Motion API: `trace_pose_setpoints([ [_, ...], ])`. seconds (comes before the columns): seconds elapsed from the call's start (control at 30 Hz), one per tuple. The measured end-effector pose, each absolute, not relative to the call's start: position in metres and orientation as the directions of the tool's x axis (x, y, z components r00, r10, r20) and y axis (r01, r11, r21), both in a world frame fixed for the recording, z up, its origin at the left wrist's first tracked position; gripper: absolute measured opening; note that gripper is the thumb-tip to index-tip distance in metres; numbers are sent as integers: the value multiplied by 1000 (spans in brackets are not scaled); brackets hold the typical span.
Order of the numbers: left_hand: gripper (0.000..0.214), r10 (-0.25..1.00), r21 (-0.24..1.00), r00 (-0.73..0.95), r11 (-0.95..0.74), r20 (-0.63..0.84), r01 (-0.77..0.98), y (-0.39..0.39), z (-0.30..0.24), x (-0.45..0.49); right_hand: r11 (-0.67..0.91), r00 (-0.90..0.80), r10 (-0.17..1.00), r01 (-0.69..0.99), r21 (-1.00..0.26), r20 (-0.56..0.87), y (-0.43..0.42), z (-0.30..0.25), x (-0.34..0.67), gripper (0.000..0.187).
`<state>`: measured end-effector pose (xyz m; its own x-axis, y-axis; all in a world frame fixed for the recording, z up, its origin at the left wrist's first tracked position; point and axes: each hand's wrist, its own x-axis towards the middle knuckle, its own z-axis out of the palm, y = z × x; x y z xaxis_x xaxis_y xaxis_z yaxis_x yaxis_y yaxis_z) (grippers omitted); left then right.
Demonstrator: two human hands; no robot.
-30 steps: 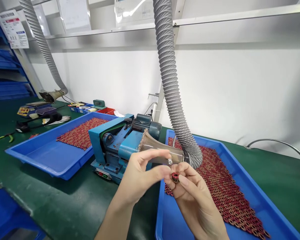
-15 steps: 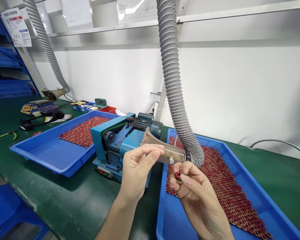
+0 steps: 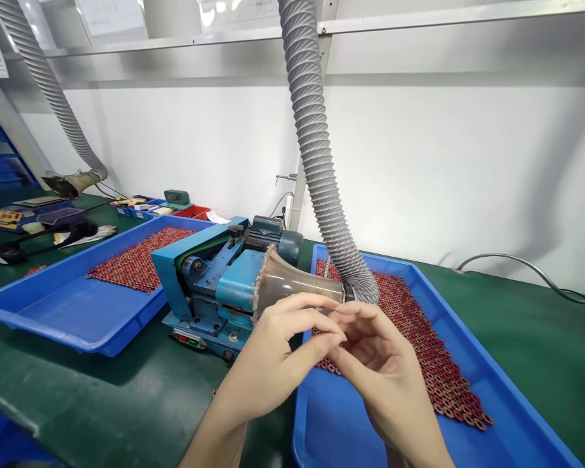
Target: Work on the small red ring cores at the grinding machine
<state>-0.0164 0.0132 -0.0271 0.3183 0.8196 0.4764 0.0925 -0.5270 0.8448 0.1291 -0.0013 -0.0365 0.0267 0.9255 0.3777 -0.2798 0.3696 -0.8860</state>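
Note:
My left hand (image 3: 287,351) and my right hand (image 3: 383,370) meet in front of the belt machine, fingertips touching. Both are closed in a pinch. The small red slotted motor core seen in my right fingers a moment ago is hidden behind the fingers. What my left fingertips grip, if anything, cannot be made out. Under and behind my right hand lies a blue tray (image 3: 336,416) with rows of red and copper-coloured slotted cores (image 3: 419,331). A blue belt grinding machine (image 3: 238,279) stands just behind my left hand, its brownish suction hood (image 3: 292,279) close above the fingers.
A second blue tray (image 3: 78,318) at left holds more red cores (image 3: 141,260). One small star-shaped piece (image 3: 213,393) lies on the green table by my left wrist. A grey hose (image 3: 312,130) hangs down to the hood. Gloves (image 3: 90,235) and small bins (image 3: 146,207) sit behind.
My left hand has moved in to meet my right, and the core is now covered by fingers. The view has turned to the right.

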Motion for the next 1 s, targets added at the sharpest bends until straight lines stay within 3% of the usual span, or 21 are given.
trace_pose_setpoints([
  [0.13,17,794,803,123,-588,596,-97,15,-29,-14,158,-16,980,-552,-819,200,-4,-32,125,23],
  [0.27,16,787,739,-54,-598,614,-309,18,-30,-17,38,-68,992,-649,-759,108,-5,-28,125,24],
  [0.33,11,812,774,3,-555,584,-305,19,-30,-19,49,-48,993,-644,-763,104,-5,-28,124,24],
  [0.47,20,845,869,233,-425,481,-252,20,-30,-17,65,-29,994,-625,-778,107,-5,-30,122,25],
  [0.67,14,873,807,106,-387,476,-446,19,-31,-3,29,-56,995,-654,-756,87,-6,-30,119,25],
  [0.77,8,875,748,51,-379,481,-545,21,-33,-5,107,-7,990,-631,-769,144,-3,-31,120,24],
  [0.83,8,870,712,-26,-420,492,-563,23,-36,-10,250,60,963,-559,-790,262,-2,-34,121,21],
  [0.93,15,855,730,-77,-482,513,-484,25,-38,-19,530,200,848,-333,-780,491,-4,-40,123,20],
  [1.0,31,864,801,33,-451,503,-394,25,-38,-22,668,265,735,-126,-734,624,-7,-44,123,32],
])
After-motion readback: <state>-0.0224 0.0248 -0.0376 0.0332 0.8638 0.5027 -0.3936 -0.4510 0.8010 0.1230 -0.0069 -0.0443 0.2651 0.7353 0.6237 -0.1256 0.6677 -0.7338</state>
